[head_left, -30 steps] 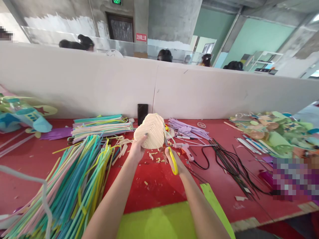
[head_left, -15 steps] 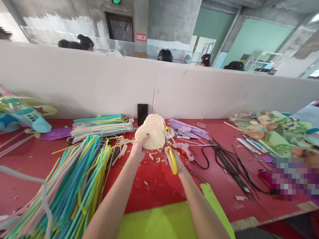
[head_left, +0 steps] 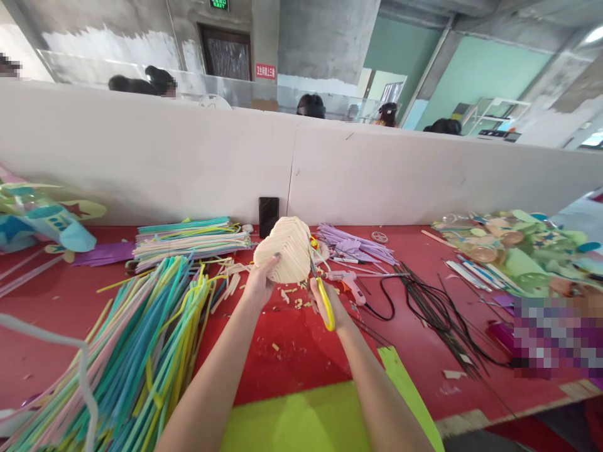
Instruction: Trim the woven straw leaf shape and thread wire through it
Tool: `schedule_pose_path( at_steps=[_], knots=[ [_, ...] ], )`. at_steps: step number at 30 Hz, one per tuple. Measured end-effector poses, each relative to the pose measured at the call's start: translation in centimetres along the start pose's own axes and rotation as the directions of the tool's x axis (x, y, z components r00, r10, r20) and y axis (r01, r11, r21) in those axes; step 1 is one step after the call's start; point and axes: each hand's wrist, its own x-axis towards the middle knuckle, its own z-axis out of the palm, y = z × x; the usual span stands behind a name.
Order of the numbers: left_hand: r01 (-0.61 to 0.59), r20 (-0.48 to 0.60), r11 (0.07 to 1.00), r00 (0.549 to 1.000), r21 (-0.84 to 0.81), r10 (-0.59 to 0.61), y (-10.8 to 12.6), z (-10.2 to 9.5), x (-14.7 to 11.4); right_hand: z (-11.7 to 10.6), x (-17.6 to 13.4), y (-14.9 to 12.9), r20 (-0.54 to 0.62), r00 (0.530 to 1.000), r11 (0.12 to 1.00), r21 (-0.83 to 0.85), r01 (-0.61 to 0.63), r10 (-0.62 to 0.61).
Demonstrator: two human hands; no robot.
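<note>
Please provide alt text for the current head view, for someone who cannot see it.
A person's left hand holds a ribbed cream piece while the right hand holds yellow-handled scissors at its edge, above a red table bearing colourful strips.

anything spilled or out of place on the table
Cream scraps lie strewn on the table near the cream piece in the left hand, loose rather than gathered. The black cord also loops untidily among dark sticks. Nothing looks plainly damaged.

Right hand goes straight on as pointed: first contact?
Likely the right edge of the cream ribbed piece, via the scissors in the right hand; they may already touch, depth unclear.
</note>
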Motion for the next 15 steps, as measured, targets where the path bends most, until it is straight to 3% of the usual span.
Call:
schedule_pose_path(
  at_steps=[9, 13, 15],
  knots=[
    [-0.004, -0.005, 1.0, 1.0, 0.018, 0.004, 0.9, -0.1, 0.0, 0.3, -0.5, -0.7, 0.038, 0.999, 0.998, 0.043, -0.04, 0.038],
    [-0.023, 0.04, 0.998, 0.999, 0.05, 0.021, 2.4, -0.7, 0.0, -0.4, -1.0, -1.8, 0.18, 0.983, 0.994, 0.093, -0.055, 0.037],
    [-0.039, 0.049, 0.997, 0.998, 0.07, 0.036, 3.6, -1.4, 0.2, -1.3, -1.3, -2.2, 0.306, 0.951, 0.993, 0.094, -0.075, 0.043]
  ],
)
